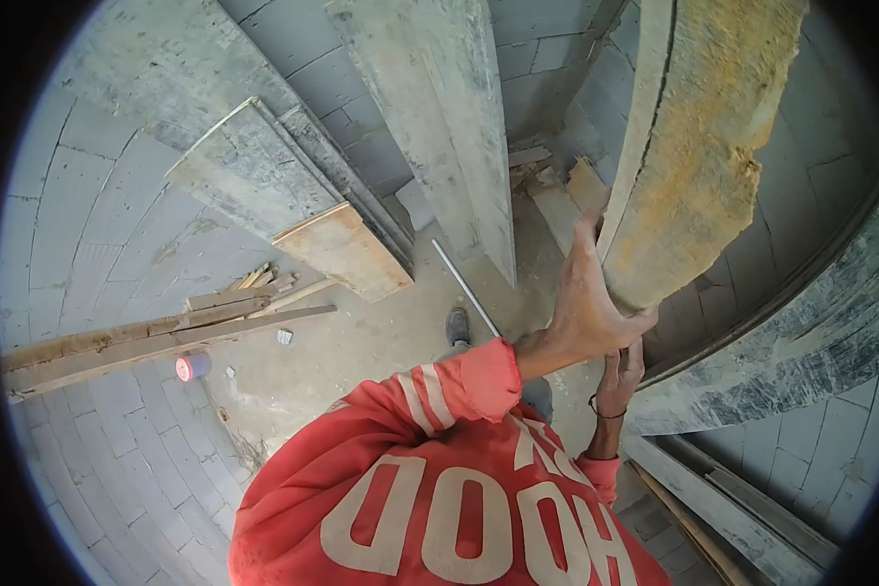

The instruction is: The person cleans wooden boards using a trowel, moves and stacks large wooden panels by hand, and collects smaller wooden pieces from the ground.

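Yellowed board (698,161), top cropped, in left hand (593,308)

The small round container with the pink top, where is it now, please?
In the head view, the small round container with the pink top is on the left side, just below the long brown wooden beams in the picture.

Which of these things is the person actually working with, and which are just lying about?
In hand:
- yellow-stained board, its near end in the left hand
- right hand, close below that end

Apparently just lying or leaning about:
- pale thin rod
- timber beams
- pink-topped container
- grey leaning panels
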Demonstrator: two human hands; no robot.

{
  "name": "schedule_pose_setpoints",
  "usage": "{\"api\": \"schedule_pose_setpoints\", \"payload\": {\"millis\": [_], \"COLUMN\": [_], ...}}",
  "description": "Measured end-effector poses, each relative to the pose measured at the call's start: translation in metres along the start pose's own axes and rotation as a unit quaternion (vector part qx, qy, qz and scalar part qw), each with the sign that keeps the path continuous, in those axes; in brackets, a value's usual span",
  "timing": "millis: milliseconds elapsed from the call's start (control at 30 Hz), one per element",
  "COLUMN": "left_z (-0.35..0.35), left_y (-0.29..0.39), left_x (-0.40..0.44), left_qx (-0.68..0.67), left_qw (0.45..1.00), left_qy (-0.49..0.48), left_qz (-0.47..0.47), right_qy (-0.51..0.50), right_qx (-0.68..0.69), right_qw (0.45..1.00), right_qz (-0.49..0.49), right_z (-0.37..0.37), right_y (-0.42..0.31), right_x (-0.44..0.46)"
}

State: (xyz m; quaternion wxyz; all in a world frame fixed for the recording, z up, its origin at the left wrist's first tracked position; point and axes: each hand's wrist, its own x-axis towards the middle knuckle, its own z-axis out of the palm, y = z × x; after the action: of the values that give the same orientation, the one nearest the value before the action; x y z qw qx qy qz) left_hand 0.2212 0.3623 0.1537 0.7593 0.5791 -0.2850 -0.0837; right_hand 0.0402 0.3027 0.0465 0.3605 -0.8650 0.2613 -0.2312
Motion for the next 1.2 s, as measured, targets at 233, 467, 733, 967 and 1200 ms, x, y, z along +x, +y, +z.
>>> {"api": "schedule_pose_setpoints", "payload": {"millis": [233,467,733,967,1200], "left_z": [0.005,0.020,-0.067,-0.081,-0.102], "left_y": [0.026,0.125,0.161,0.104,-0.011], "left_x": [-0.017,-0.061,-0.064,-0.062,-0.075], "left_qx": [0.061,-0.068,-0.264,-0.268,-0.273], "left_qw": [0.997,0.997,0.963,0.944,0.916], "left_qy": [0.003,-0.022,-0.001,0.182,0.181], "left_qz": [0.056,0.029,-0.051,-0.061,-0.232], "right_qy": [0.171,0.175,0.237,0.300,0.470], "right_qx": [0.542,0.765,0.738,0.754,0.629], "right_qw": [0.513,0.170,0.292,0.431,0.513], "right_qz": [0.644,0.596,0.561,0.395,0.347], "right_z": [0.046,0.061,0.042,-0.033,-0.110], "right_y": [0.139,0.148,0.156,0.140,0.089], "right_x": [-0.143,-0.174,-0.251,-0.313,-0.330]}}
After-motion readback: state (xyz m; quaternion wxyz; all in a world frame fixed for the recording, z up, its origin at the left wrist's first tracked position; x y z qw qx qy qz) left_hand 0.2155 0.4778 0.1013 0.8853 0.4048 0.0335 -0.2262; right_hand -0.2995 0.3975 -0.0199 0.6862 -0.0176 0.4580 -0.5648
